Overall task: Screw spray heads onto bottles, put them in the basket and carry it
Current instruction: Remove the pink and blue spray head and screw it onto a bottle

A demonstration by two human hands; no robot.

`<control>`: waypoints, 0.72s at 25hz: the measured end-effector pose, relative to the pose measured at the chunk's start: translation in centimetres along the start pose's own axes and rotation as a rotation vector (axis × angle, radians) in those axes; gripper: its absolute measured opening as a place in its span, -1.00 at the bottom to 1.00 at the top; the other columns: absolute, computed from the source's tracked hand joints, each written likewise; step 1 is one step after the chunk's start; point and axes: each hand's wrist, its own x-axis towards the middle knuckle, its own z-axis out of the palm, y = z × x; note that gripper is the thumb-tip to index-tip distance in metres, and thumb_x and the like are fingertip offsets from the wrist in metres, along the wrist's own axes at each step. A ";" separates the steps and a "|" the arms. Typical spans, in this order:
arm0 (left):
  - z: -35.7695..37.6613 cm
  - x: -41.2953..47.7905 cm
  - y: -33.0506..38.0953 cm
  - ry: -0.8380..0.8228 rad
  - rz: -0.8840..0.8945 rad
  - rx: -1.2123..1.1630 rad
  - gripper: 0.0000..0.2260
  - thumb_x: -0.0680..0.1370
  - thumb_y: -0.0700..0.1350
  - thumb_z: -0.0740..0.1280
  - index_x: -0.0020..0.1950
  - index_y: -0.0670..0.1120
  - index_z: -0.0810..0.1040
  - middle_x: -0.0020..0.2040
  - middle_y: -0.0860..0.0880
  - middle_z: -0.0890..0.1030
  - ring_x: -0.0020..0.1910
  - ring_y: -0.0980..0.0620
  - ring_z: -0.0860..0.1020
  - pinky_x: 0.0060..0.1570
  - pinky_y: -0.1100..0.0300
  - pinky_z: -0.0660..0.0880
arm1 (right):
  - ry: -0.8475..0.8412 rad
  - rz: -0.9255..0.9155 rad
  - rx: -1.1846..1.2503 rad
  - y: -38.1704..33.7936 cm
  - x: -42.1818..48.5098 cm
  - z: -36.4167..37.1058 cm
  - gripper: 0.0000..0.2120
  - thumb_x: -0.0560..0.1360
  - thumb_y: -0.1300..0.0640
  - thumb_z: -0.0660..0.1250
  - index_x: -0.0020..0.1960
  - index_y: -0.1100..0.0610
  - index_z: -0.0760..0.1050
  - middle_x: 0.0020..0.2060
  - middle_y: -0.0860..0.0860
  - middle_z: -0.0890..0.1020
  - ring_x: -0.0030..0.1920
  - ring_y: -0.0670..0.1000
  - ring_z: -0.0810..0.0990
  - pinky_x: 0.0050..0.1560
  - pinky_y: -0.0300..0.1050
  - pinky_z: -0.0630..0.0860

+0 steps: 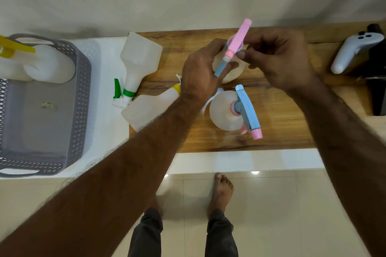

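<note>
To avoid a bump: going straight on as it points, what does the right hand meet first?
The right hand meets the pink spray head, which its fingers seem to pinch; the left hand lies just beyond.

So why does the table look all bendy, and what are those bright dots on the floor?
Head view: the wide-angle lens bends the edges of the wooden table and stretches the arms; the dots are light glare on glossy floor tiles; the grey basket throws a lattice shadow on the white counter; the held pink spray head looks soft.
</note>
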 end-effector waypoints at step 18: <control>-0.4 -0.4 0.5 0.038 0.020 -0.010 -0.63 0.51 -0.06 0.53 0.28 -0.10 0.61 0.01 -0.02 0.73 -0.06 0.06 0.65 -0.06 0.16 0.62 | 0.133 0.056 0.060 1.0 0.6 1.9 -0.69 0.41 0.10 0.53 0.04 0.27 0.63 -0.18 0.26 0.68 -0.22 0.26 0.65 -0.23 0.23 0.61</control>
